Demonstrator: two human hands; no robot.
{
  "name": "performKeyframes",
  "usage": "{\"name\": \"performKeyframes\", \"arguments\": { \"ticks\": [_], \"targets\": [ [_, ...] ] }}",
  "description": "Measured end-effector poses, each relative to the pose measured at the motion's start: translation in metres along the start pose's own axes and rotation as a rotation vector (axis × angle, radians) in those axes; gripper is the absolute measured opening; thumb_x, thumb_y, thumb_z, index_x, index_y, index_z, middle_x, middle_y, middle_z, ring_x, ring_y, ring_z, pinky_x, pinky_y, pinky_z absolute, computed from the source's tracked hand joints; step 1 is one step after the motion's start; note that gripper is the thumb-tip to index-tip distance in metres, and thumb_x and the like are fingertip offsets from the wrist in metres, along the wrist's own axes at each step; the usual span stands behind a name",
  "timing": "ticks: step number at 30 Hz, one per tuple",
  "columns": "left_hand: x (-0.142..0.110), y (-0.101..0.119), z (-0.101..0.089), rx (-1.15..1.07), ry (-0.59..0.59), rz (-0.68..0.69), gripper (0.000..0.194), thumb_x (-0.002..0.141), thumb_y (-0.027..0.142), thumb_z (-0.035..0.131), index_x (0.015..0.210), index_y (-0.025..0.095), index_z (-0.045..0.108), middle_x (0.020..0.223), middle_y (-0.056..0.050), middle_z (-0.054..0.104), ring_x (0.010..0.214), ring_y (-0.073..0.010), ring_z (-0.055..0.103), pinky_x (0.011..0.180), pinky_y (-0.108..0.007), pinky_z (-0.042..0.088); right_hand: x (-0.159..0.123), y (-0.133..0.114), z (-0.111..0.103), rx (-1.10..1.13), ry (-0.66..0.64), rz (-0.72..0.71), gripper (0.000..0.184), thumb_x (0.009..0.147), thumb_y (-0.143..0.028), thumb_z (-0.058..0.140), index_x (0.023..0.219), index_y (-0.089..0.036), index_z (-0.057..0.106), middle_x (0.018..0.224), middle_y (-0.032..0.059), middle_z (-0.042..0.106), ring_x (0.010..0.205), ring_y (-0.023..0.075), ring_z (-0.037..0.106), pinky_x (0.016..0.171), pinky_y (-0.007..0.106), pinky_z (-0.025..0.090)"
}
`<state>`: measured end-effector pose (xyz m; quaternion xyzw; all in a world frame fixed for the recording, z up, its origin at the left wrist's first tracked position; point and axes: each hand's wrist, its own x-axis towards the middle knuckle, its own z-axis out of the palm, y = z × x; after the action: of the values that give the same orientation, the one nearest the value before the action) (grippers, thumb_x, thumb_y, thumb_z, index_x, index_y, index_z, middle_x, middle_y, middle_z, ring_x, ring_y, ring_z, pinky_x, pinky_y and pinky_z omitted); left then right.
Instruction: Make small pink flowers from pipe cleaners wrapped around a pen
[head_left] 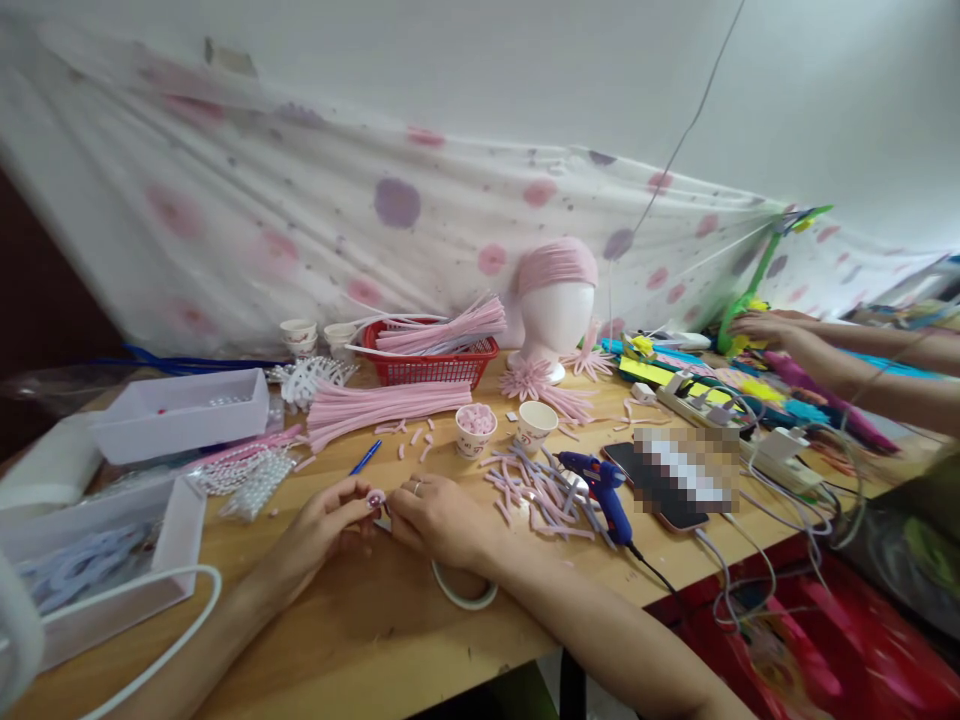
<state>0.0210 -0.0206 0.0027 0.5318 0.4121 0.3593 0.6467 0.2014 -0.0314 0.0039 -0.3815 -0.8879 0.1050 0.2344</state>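
My left hand and my right hand meet low over the wooden table, fingers pinched together on a small pink pipe-cleaner piece. My right hand wears a ring. Short cut pink pieces lie scattered just right of my right hand. Two paper cups stand behind, one filled with pink bits. A long bundle of pink pipe cleaners lies beyond my hands.
A blue glue gun and a phone lie to the right. A red basket, a foam head with a pink band, white trays, beads and a power strip crowd the table. Another person's arms reach in at far right.
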Motion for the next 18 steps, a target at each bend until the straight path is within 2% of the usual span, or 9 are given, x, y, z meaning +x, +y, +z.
{"name": "performKeyframes", "arguments": {
  "ticks": [1, 3, 6, 9, 11, 14, 16, 18],
  "targets": [
    [-0.001, 0.001, 0.0, 0.03, -0.005, 0.025, 0.024, 0.072, 0.041, 0.071, 0.075, 0.019, 0.063, 0.064, 0.002, 0.056, 0.059, -0.0139, 0.054, 0.054, -0.024, 0.051, 0.0, -0.001, 0.001, 0.09, 0.011, 0.048, 0.016, 0.085, -0.015, 0.052, 0.07, -0.018, 0.049, 0.065, 0.0001, 0.051, 0.061, 0.0141, 0.043, 0.061, 0.026, 0.032],
    [-0.002, 0.004, -0.002, 0.155, -0.01, 0.142, 0.02, 0.073, 0.039, 0.071, 0.074, 0.02, 0.065, 0.066, 0.0, 0.06, 0.063, -0.0162, 0.058, 0.06, -0.025, 0.051, 0.001, -0.003, 0.002, 0.454, -0.002, 0.227, 0.018, 0.083, -0.016, 0.05, 0.066, -0.019, 0.047, 0.058, -0.0037, 0.044, 0.056, 0.0116, 0.038, 0.058, 0.025, 0.029],
    [-0.004, 0.003, -0.007, 0.429, 0.054, 0.437, 0.009, 0.078, 0.031, 0.066, 0.075, 0.022, 0.067, 0.071, -0.002, 0.065, 0.069, -0.0186, 0.061, 0.066, -0.026, 0.05, 0.005, -0.005, 0.001, 1.0, -0.13, 0.446, 0.023, 0.085, -0.019, 0.039, 0.063, -0.02, 0.043, 0.049, -0.0081, 0.028, 0.046, 0.0101, 0.03, 0.055, 0.023, 0.032],
    [-0.003, -0.004, -0.014, 0.631, 0.066, 0.693, 0.01, 0.081, 0.021, 0.061, 0.081, 0.024, 0.069, 0.079, -0.004, 0.069, 0.075, -0.0196, 0.063, 0.073, -0.027, 0.049, 0.007, -0.003, -0.001, 1.355, -0.274, 0.501, 0.019, 0.082, -0.019, 0.035, 0.063, -0.021, 0.036, 0.048, -0.011, 0.015, 0.043, 0.0085, 0.016, 0.056, 0.023, 0.037],
    [-0.002, -0.008, -0.016, 0.679, 0.058, 0.761, 0.015, 0.082, 0.017, 0.059, 0.087, 0.025, 0.07, 0.083, -0.005, 0.072, 0.079, -0.0203, 0.066, 0.076, -0.027, 0.048, 0.008, -0.001, -0.002, 1.541, -0.325, 0.536, 0.016, 0.081, -0.021, 0.041, 0.065, -0.02, 0.04, 0.049, -0.0115, 0.016, 0.044, 0.0075, 0.014, 0.057, 0.023, 0.039],
    [-0.002, -0.007, -0.015, 0.661, 0.15, 0.739, 0.016, 0.082, 0.017, 0.059, 0.089, 0.026, 0.071, 0.085, -0.004, 0.072, 0.081, -0.021, 0.067, 0.075, -0.027, 0.049, 0.007, -0.001, -0.002, 1.453, -0.201, 0.55, 0.015, 0.08, -0.028, 0.051, 0.071, -0.016, 0.054, 0.054, -0.0076, 0.033, 0.049, 0.0085, 0.034, 0.063, 0.028, 0.044],
    [-0.003, -0.003, -0.012, 0.63, 0.208, 0.706, 0.015, 0.083, 0.018, 0.059, 0.088, 0.026, 0.071, 0.083, -0.003, 0.071, 0.076, -0.02, 0.066, 0.072, -0.026, 0.049, 0.006, -0.004, -0.004, 1.273, -0.008, 0.531, 0.015, 0.079, -0.03, 0.059, 0.075, -0.015, 0.059, 0.065, -0.0028, 0.047, 0.064, 0.012, 0.047, 0.071, 0.029, 0.044],
    [-0.004, 0.001, -0.011, 0.608, 0.239, 0.701, 0.016, 0.083, 0.019, 0.058, 0.089, 0.026, 0.072, 0.081, -0.002, 0.069, 0.07, -0.0184, 0.064, 0.069, -0.026, 0.048, 0.005, -0.008, -0.008, 1.004, 0.213, 0.469, 0.014, 0.076, -0.029, 0.067, 0.08, -0.016, 0.062, 0.078, -0.0005, 0.054, 0.079, 0.0142, 0.05, 0.076, 0.028, 0.041]
  ]
}}
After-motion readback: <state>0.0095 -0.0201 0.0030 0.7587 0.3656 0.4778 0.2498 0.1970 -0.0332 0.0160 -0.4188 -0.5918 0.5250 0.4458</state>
